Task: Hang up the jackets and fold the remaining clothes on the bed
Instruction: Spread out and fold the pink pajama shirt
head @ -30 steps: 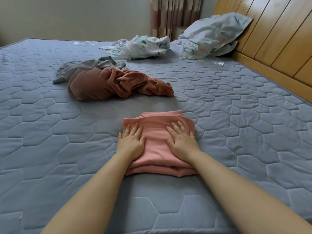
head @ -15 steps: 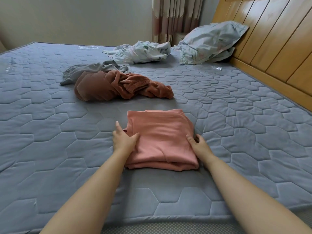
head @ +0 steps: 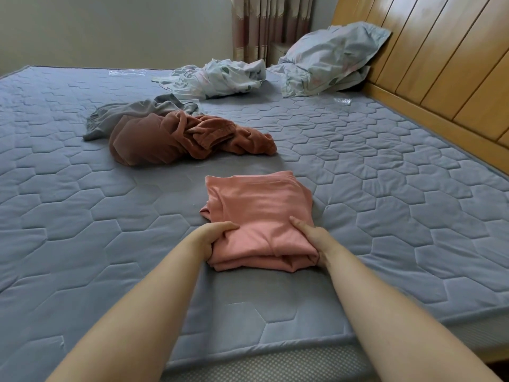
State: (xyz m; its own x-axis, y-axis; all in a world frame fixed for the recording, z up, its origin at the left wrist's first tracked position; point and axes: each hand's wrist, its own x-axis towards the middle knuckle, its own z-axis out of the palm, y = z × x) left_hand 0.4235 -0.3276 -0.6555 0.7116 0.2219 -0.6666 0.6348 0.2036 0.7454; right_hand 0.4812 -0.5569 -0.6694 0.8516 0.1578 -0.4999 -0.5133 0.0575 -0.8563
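- Pink folded garment [head: 259,213] is gripped on both sides. The left hand [head: 212,238] clamps its near-left corner, with the thumb lying across the top of the fabric and the other fingers curled down around the edge, mostly out of sight.
- The right hand [head: 311,238] does the same on the near-right corner: thumb on top, the rest of the fingers tucked under the stack, so I can't tell how far under they go.
- The bundle sits between the two hands on a grey-blue quilted mattress [head: 82,216] with a hexagon stitch pattern, close to its near edge.
- Beyond the left fingers and well apart from them is a crumpled grey garment [head: 124,117]. A rust-brown one [head: 170,139] is bunched up against it, partly on top.
- Further back, past the fingers, there's a rumpled floral sheet [head: 217,78], then a pillow [head: 330,56] in matching fabric leaning on the wooden headboard [head: 440,64] off to the right.
- A plain pale wall [head: 110,28] runs behind the bed, with a striped curtain [head: 264,23] in the corner.
- The pink stack's long axis runs away from the person. The layered fold edges are at the hands, and the smoother end points at the brown pile.
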